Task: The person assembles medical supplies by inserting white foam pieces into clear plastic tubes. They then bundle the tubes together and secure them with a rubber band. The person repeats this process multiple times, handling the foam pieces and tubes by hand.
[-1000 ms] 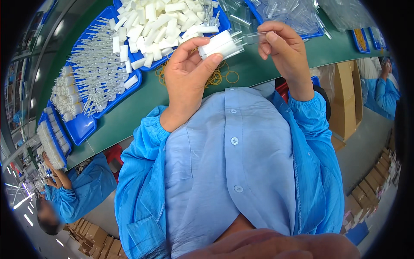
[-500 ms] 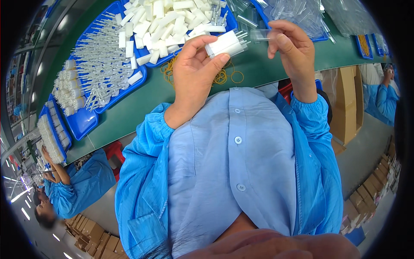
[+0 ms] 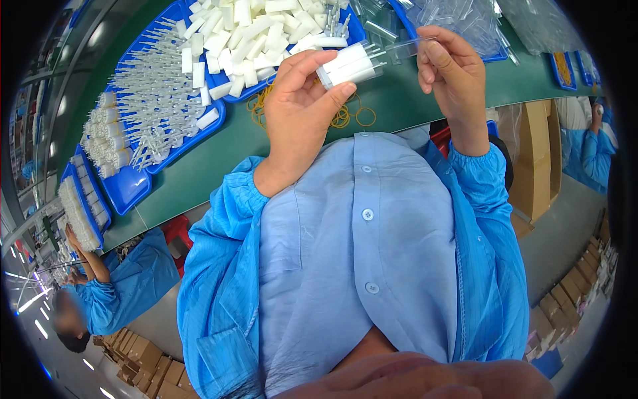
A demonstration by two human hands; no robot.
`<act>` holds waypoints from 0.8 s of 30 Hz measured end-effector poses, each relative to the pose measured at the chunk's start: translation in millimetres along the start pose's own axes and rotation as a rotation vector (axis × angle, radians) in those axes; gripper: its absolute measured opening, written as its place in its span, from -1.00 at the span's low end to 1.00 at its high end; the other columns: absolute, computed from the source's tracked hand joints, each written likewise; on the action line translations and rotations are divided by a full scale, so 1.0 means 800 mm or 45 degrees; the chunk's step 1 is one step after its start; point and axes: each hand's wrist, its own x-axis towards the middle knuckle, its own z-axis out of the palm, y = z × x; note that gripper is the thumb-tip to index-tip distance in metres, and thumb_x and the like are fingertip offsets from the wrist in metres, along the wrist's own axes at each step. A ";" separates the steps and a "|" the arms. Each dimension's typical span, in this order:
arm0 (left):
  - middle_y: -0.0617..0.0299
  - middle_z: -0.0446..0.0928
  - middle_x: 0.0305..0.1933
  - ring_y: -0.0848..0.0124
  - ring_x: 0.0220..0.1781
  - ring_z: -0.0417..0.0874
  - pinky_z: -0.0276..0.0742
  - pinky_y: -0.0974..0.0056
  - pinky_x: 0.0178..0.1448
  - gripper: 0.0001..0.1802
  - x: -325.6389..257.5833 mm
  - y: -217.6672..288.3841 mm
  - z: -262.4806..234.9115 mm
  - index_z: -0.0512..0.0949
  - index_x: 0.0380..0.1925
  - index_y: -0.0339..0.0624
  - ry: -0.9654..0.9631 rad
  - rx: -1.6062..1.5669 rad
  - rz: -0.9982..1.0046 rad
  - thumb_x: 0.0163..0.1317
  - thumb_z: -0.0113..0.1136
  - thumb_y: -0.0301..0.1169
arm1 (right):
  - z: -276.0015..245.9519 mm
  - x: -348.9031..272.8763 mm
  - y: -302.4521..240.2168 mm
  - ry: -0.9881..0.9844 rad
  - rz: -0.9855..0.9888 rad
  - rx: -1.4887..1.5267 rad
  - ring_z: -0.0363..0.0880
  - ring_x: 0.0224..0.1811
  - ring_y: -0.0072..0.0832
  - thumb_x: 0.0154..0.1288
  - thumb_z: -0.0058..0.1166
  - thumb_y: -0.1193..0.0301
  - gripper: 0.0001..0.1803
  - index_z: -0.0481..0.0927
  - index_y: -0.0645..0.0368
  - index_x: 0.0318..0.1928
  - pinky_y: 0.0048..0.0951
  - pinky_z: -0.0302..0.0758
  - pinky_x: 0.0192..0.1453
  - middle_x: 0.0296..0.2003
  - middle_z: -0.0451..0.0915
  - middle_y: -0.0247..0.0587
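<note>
White blocks sit bunched in the person's left hand [image 3: 299, 100], fingers over the top and thumb along the lower edge, so I see a compact bundle [image 3: 351, 64] tilted up a little above the green table [image 3: 392, 112], thin clear tips poking from its right end. Across from it, the right hand [image 3: 453, 70] pinches a flat, transparent piece [image 3: 403, 50] between thumb and fingers, the other fingers loosely curled; its far end hangs right by those tips, though I can't tell whether they touch. Just below the bundle, yellowish rubber bands [image 3: 342, 120] lie in a loose tangle. Beyond the left hand stands a blue tray [image 3: 234, 98] heaped with white blocks [image 3: 266, 36], and left of that, slender clear parts [image 3: 156, 86] crowd together in rows. Clear plastic pieces [image 3: 445, 30] fill another tray past the right hand. Over on the left, a co-worker in a blue smock [image 3: 136, 286] reaches toward the same table, and an open cardboard box [image 3: 531, 156] stands at the right.
</note>
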 end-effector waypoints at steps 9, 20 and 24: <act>0.15 0.25 0.12 0.32 0.19 0.45 0.51 0.26 0.29 -0.56 0.000 0.000 0.001 0.47 0.04 -0.48 -0.017 0.004 0.114 0.11 0.20 -0.81 | 0.004 -0.004 -0.005 -0.017 0.036 -0.084 0.44 -0.59 -0.69 0.38 0.09 0.44 -0.74 0.60 0.34 -0.01 -0.66 0.38 -0.58 -0.52 0.51 -0.32; 0.13 0.32 0.15 0.40 0.13 0.43 0.42 0.35 0.20 -0.56 -0.003 0.000 0.005 0.52 0.05 -0.40 -0.002 0.020 0.145 0.11 0.24 -0.74 | 0.007 -0.003 -0.009 -0.042 0.080 -0.129 0.45 -0.63 -0.69 0.37 0.12 0.43 -0.75 0.62 0.33 -0.04 -0.68 0.35 -0.63 -0.53 0.52 -0.35; 0.16 0.30 0.13 0.43 0.09 0.42 0.42 0.38 0.17 -0.56 -0.004 0.001 0.003 0.52 0.05 -0.41 -0.008 0.074 0.165 0.11 0.23 -0.74 | 0.012 -0.005 -0.008 -0.027 0.110 -0.124 0.45 -0.63 -0.69 0.36 0.12 0.44 -0.76 0.62 0.33 -0.04 -0.69 0.33 -0.65 -0.54 0.52 -0.35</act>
